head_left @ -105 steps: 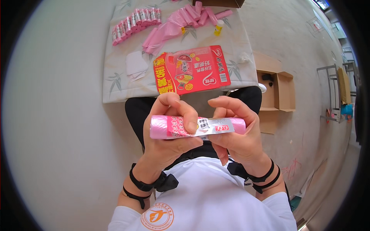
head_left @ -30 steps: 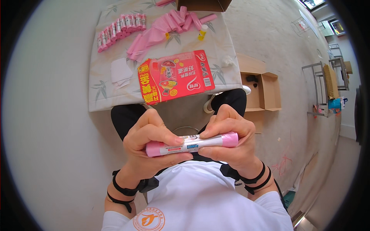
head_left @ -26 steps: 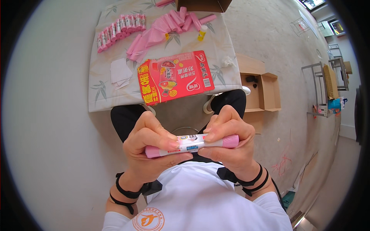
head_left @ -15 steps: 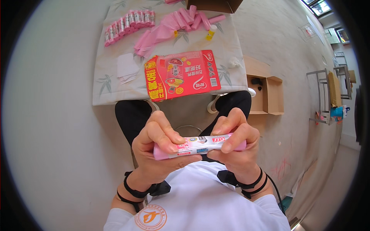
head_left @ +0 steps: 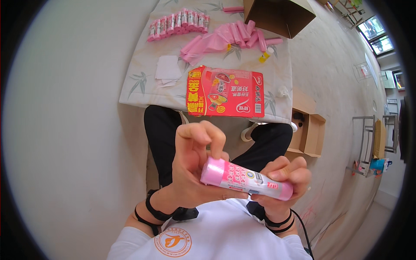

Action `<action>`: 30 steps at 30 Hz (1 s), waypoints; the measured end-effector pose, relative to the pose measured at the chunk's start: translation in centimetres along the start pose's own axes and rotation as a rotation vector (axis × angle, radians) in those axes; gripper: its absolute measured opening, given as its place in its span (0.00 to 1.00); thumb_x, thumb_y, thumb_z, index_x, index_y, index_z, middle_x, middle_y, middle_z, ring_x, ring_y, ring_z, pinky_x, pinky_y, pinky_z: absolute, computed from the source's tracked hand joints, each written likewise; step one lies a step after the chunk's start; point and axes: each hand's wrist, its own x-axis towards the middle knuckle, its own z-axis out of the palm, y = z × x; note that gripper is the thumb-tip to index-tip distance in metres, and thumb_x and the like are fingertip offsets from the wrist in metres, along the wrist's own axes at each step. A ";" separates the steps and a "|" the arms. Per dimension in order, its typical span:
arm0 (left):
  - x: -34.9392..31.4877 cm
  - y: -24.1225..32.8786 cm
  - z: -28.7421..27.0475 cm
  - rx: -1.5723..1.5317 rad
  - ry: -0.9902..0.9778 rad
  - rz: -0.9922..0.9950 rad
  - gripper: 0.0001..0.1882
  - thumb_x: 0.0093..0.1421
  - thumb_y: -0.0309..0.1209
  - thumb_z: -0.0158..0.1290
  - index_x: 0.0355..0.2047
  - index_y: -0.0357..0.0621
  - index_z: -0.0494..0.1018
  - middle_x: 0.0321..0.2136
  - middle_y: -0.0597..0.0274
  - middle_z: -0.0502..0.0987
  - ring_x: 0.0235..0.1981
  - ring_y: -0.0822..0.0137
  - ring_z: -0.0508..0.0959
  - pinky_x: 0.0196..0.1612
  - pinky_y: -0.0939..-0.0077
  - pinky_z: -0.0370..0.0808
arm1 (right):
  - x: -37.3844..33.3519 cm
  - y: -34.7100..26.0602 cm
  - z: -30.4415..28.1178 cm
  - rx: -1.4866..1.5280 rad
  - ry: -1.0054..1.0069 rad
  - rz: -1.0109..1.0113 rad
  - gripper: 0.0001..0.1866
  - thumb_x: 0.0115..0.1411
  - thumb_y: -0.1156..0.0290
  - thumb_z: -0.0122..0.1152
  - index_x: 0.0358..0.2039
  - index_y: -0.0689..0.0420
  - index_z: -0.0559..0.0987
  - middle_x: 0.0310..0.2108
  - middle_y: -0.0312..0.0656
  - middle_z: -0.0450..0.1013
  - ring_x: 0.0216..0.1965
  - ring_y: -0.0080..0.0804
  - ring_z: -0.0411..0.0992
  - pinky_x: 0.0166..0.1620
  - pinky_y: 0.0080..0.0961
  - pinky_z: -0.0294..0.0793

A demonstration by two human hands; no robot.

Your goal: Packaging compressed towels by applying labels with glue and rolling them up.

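Observation:
A roll of pink plastic bags with a white and pink printed label is held over my lap, tilted so its right end is lower. My right hand grips that right end, fingers curled over the top. At the other end, my left hand supports the roll from below; its upper fingers are bent and raised off the label, and one fingertip shows just behind the roll. On the table, several labelled pink rolls stand in a row. Unlabelled pink rolls lie in a loose heap beside them.
Nearest on the patterned tablecloth lies a flat red printed carton. White paper slips sit left of it. A small yellow bottle with a white cap and a brown box are farther back. An open cardboard box is on the floor.
The roll has turned from nearly level to tilted, its left end up. My left fingers have lifted off the label. The view has shifted, so the table appears farther right.

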 end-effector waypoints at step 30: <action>1.4 -1.4 2.0 -0.093 0.332 -0.507 0.28 0.69 0.47 0.34 0.55 0.33 0.61 0.41 0.45 0.77 0.36 0.62 0.81 0.40 0.73 0.78 | -1.9 2.7 1.7 -0.795 -0.098 -0.333 0.26 0.41 0.88 0.71 0.40 0.54 0.72 0.40 0.43 0.61 0.31 0.36 0.72 0.34 0.25 0.75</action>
